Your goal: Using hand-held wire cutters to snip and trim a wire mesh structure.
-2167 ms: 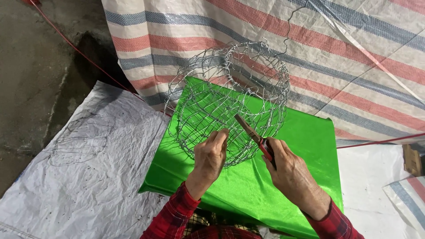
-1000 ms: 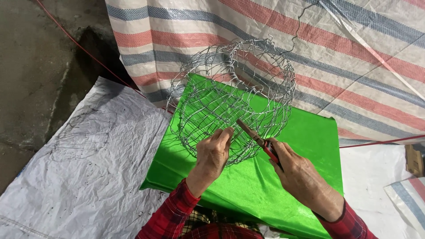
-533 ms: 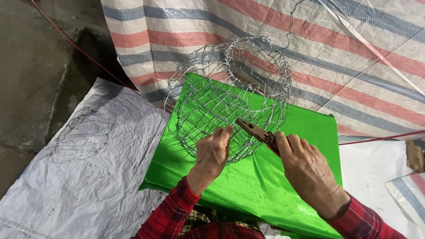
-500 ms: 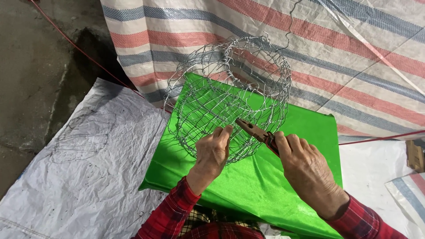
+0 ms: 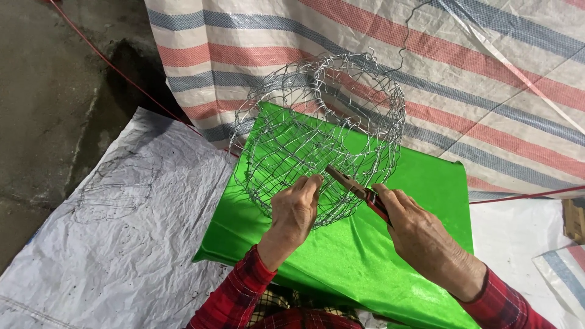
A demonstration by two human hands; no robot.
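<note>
Green sheet [image 5: 420,201] on striped tarp [image 5: 487,73], left hand [image 5: 295,210] gripping wire mesh basket [image 5: 317,134]; right hand [image 5: 423,240] clamped on pliers [image 5: 356,190], nose pointing up-left

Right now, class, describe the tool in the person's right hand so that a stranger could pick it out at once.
Start at the bright green cloth and find the round wire mesh basket lying on it. At the basket's near rim, the right hand holds pliers. They are the only solid, dark, red-handled thing against the thin silver wire.

A brown cardboard box [image 5: 573,219] sits at the right edge, partly cut off.
</note>
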